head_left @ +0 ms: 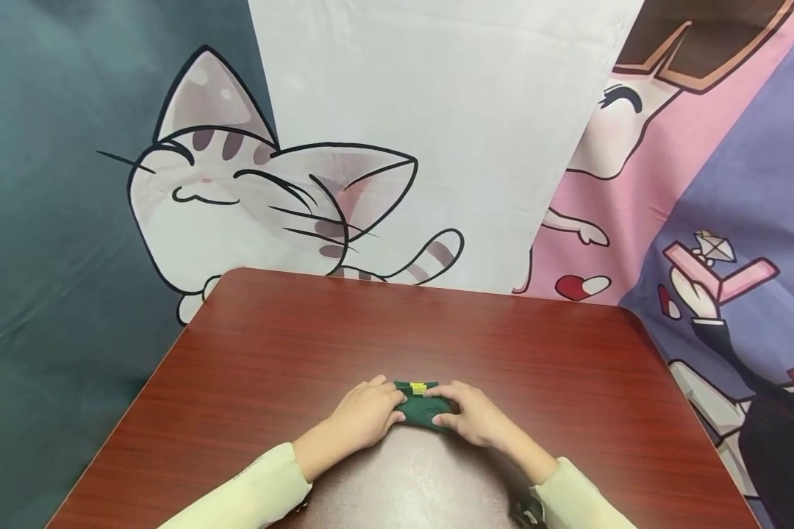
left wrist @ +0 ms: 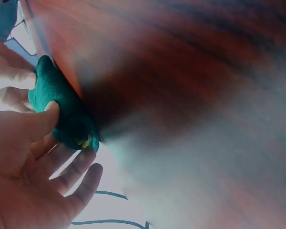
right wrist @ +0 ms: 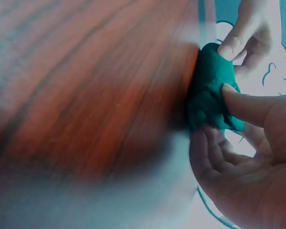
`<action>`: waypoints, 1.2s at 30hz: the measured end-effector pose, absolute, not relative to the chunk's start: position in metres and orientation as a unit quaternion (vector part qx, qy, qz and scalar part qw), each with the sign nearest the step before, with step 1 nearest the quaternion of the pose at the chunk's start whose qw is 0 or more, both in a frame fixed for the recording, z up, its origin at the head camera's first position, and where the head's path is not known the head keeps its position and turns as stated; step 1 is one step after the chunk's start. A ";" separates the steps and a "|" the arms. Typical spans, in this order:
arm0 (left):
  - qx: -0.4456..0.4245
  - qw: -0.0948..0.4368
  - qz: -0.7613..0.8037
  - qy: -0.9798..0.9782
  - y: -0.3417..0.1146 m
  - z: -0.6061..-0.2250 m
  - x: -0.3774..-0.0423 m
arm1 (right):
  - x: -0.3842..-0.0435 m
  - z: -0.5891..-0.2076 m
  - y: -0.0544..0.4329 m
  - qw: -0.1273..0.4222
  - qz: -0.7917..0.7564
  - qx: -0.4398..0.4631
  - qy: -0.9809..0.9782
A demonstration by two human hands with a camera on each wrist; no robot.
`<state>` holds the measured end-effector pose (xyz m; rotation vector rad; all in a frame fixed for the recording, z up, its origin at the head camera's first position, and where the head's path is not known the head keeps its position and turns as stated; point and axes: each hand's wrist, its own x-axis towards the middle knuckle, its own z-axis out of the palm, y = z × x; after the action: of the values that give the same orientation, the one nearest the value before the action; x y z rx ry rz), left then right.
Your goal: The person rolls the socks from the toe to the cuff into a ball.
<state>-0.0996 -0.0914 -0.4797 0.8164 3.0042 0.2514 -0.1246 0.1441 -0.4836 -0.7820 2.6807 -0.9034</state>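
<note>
You have a dark green cloth (head_left: 420,411), rolled into a short bundle, on the reddish-brown surface (head_left: 291,330), between your two hands. The grip of your left hand (head_left: 365,414) pinches its left end, thumb on the near side and fingers toward the far side. The grip of your right hand (head_left: 474,415) pinches the right end likewise, its index finger just beside the yellow patch (head_left: 418,387) along the far edge. Pale sleeves (head_left: 265,477) cover your forearms; a cartoon cat (head_left: 205,228) decorates the backdrop beyond.
</note>
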 end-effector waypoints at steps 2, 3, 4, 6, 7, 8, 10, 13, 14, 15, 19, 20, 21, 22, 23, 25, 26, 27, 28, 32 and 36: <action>0.262 0.010 0.079 0.962 -0.091 -0.480 -0.100 | -0.120 -0.484 0.144 0.058 -0.292 -0.294 0.908; 0.261 0.010 0.077 0.962 -0.090 -0.481 -0.100 | -0.118 -0.484 0.144 0.038 -0.286 -0.309 0.906; 0.261 0.011 0.076 0.962 -0.090 -0.481 -0.099 | -0.115 -0.484 0.144 0.019 -0.278 -0.324 0.904; 0.259 0.012 0.076 0.963 -0.091 -0.480 -0.099 | -0.111 -0.485 0.143 -0.017 -0.260 -0.356 0.897; 0.259 0.012 0.076 0.963 -0.090 -0.480 -0.099 | -0.110 -0.486 0.143 -0.030 -0.248 -0.370 0.895; 0.258 0.012 0.076 0.963 -0.090 -0.480 -0.099 | -0.109 -0.486 0.142 -0.040 -0.238 -0.380 0.893; 0.256 0.007 0.075 0.964 -0.090 -0.479 -0.099 | -0.108 -0.487 0.141 -0.055 -0.213 -0.393 0.893; 0.263 -0.011 0.055 0.963 -0.087 -0.479 -0.098 | -0.106 -0.487 0.140 -0.064 -0.174 -0.395 0.900; 0.267 -0.019 0.044 0.962 -0.086 -0.478 -0.097 | -0.106 -0.487 0.140 -0.066 -0.165 -0.394 0.902; 0.272 -0.028 0.030 0.961 -0.085 -0.478 -0.096 | -0.106 -0.487 0.139 -0.067 -0.156 -0.393 0.904; 0.294 -0.071 -0.012 0.953 -0.081 -0.479 -0.091 | -0.104 -0.487 0.138 -0.070 -0.139 -0.392 0.907; 0.299 -0.084 -0.018 0.950 -0.080 -0.480 -0.090 | -0.104 -0.487 0.137 -0.071 -0.139 -0.392 0.907; 0.304 -0.098 -0.022 0.947 -0.080 -0.482 -0.088 | -0.104 -0.487 0.137 -0.070 -0.139 -0.392 0.907; 0.307 -0.112 -0.026 0.945 -0.079 -0.483 -0.086 | -0.105 -0.486 0.137 -0.067 -0.140 -0.392 0.907; 0.310 -0.125 -0.029 0.942 -0.079 -0.484 -0.085 | -0.105 -0.486 0.137 -0.064 -0.143 -0.392 0.906; 0.313 -0.146 -0.045 0.937 -0.078 -0.486 -0.082 | -0.106 -0.486 0.137 -0.059 -0.145 -0.391 0.907; 0.313 -0.154 -0.054 0.935 -0.077 -0.487 -0.081 | -0.106 -0.486 0.137 -0.057 -0.145 -0.390 0.907; 0.313 -0.160 -0.063 0.934 -0.077 -0.488 -0.081 | -0.106 -0.485 0.137 -0.055 -0.143 -0.391 0.907; 0.311 -0.165 -0.072 0.933 -0.076 -0.489 -0.080 | -0.107 -0.485 0.137 -0.054 -0.142 -0.393 0.907; 0.310 -0.182 -0.093 0.929 -0.072 -0.490 -0.078 | -0.107 -0.486 0.136 -0.053 -0.137 -0.403 0.903; 0.317 -0.199 -0.104 0.922 -0.069 -0.491 -0.076 | -0.107 -0.487 0.135 -0.061 -0.143 -0.411 0.898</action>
<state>-0.0765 -0.0690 -0.4911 1.1449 3.3320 -0.3749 -0.1073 0.1355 -0.4867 -1.3434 2.9374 -0.4686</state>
